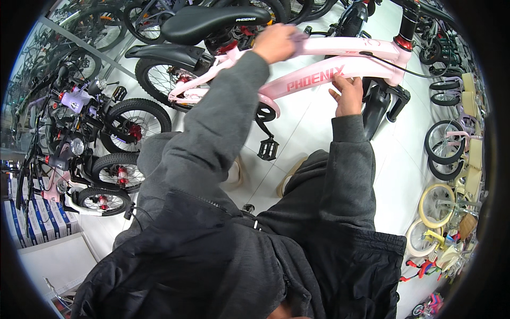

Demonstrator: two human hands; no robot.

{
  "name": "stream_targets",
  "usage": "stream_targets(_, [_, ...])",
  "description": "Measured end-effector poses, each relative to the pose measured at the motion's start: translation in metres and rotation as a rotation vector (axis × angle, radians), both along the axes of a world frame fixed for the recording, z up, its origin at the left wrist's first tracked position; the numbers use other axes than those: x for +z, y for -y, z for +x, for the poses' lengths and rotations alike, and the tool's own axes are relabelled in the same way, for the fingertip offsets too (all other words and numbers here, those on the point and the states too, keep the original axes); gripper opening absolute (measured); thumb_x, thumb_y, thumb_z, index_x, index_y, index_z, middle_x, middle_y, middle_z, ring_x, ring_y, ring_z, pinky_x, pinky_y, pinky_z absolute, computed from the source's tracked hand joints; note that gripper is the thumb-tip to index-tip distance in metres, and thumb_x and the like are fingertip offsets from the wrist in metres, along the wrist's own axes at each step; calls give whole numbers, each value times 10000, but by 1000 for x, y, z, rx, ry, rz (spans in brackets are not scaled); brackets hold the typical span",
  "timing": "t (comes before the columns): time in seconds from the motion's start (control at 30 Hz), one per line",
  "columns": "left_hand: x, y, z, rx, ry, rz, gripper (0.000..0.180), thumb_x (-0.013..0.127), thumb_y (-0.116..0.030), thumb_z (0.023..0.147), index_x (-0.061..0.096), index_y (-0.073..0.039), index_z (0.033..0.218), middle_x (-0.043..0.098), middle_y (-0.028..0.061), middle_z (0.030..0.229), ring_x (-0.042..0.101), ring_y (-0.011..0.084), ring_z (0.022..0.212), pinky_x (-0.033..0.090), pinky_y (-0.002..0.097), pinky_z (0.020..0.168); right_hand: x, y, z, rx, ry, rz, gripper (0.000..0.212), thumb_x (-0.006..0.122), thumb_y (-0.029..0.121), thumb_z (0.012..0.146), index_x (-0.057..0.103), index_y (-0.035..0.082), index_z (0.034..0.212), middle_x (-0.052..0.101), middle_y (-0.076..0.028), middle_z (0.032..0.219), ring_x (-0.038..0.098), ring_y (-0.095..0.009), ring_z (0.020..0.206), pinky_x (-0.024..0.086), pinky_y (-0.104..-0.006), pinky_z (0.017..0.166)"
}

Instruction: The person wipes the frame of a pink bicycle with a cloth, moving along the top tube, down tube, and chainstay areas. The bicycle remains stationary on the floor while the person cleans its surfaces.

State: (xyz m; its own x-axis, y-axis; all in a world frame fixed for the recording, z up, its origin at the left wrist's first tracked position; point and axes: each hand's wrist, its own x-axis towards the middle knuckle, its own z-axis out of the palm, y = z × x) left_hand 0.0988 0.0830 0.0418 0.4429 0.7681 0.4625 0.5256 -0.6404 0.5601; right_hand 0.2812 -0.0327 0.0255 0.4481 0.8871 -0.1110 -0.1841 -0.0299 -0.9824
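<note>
A pink bicycle (319,63) with a thick two-tube frame stands across in front of me. It has a black saddle (212,24), a black rear mudguard (169,52) and a black pedal (268,150). My left hand (275,43) is closed on a purplish cloth (299,38), pressed to the upper tube just ahead of the saddle and slightly blurred. Below the lower tube is my right hand (348,95), its fingers loosely bent and apart. Those fingertips touch the tube's underside; no wrap around it shows.
Several small bicycles with black tyres (135,125) crowd the left side, above stacked boxes (42,218) and a white carton (61,263). Children's bikes and cream wheels (436,205) line the right edge. White floor tiles (297,125) lie under the pink bicycle.
</note>
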Motion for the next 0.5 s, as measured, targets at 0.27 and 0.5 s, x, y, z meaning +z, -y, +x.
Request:
stream_targets(0.27, [65,32,132,50,-32,257,257,542,-256,750,657,-189,969,592,124,947,542,302,934,424,424,790,-3,-5,-1,-41,-18,4,364,582,64,764,418,73,1089,574,-33,1023,540,-125,828,428,-273,631])
stream_targets(0.5, [37,25,80,82,-21,213,265,559,-293,744,651,-205,976,588,90,953,549,292,906,445,406,768,-1,-2,5,4,12,-31,301,589,77,782,450,78,1049,570,-7,901,545,-115,774,436,-271,629])
